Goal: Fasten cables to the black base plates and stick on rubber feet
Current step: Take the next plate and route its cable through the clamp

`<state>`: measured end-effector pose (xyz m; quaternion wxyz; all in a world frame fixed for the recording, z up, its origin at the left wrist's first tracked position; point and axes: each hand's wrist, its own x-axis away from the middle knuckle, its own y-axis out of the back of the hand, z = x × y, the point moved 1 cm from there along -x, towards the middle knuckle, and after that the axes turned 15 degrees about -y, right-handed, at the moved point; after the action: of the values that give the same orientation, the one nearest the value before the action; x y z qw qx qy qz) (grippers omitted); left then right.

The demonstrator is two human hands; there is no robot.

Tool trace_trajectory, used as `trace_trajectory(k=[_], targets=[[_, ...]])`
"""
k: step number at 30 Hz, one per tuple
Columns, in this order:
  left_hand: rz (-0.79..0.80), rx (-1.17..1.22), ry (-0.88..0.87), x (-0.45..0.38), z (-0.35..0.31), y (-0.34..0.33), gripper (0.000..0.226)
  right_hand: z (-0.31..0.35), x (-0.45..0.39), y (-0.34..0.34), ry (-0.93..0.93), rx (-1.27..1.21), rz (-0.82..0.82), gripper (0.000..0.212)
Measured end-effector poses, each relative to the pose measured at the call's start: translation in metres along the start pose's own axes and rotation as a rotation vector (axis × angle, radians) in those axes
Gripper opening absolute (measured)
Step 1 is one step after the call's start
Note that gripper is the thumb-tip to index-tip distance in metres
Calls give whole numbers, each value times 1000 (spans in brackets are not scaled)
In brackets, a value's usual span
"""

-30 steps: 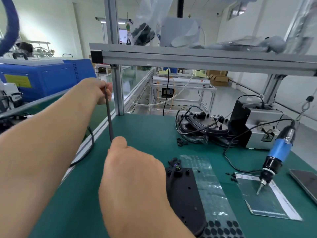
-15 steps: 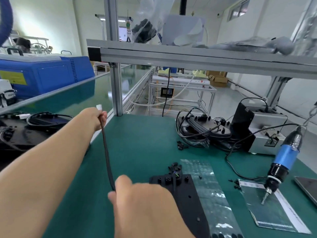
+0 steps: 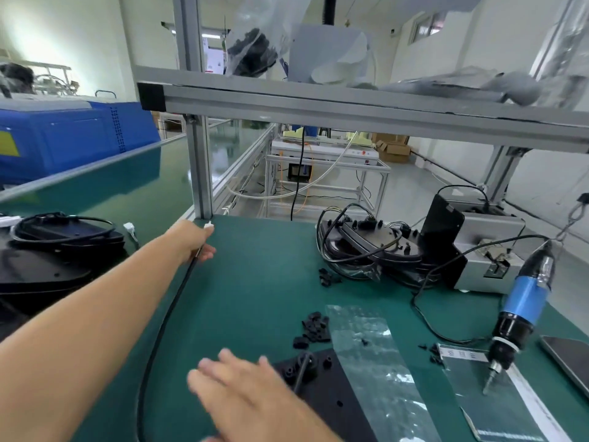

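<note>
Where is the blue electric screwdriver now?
In the head view, the blue electric screwdriver hangs at the right, its tip over the clear plastic sheet.

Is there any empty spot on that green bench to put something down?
Yes: the bare green mat between the left hand and the stack of plates. Crowded: near the base plate, loose clips and screwdriver.
</note>
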<state>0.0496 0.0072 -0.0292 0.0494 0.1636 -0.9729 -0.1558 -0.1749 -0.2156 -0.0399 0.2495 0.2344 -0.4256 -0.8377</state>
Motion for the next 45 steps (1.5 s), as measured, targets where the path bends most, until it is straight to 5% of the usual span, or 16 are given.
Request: trace_trajectory(k=[2, 5, 7, 9, 11, 15, 24, 35, 45], targets=[[89, -176, -62, 16, 0, 0, 31, -24, 8, 21, -28, 84, -146, 43], [116, -751, -298, 41, 4, 0, 37, -65, 13, 44, -211, 102, 31, 37], [70, -846, -467, 65, 5, -9, 28, -73, 12, 43, -212, 63, 27, 29], [105, -699, -633, 94, 2, -25, 16, -80, 19, 37, -240, 24, -9, 24], [345, -589, -692, 125, 0, -44, 9, -87, 31, 32, -250, -65, -99, 18], [618, -617, -686, 157, 10, -79, 24, -97, 50, 34, -297, -217, -205, 21], [500, -600, -683, 167, 17, -95, 15, -107, 51, 38, -370, -281, -138, 16], [401, -47, -437, 176, 12, -85, 19, -111, 47, 43, -373, -536, -95, 16], [472, 436, -112, 192, 5, -96, 11, -108, -1, 43, -537, -501, -331, 17]])
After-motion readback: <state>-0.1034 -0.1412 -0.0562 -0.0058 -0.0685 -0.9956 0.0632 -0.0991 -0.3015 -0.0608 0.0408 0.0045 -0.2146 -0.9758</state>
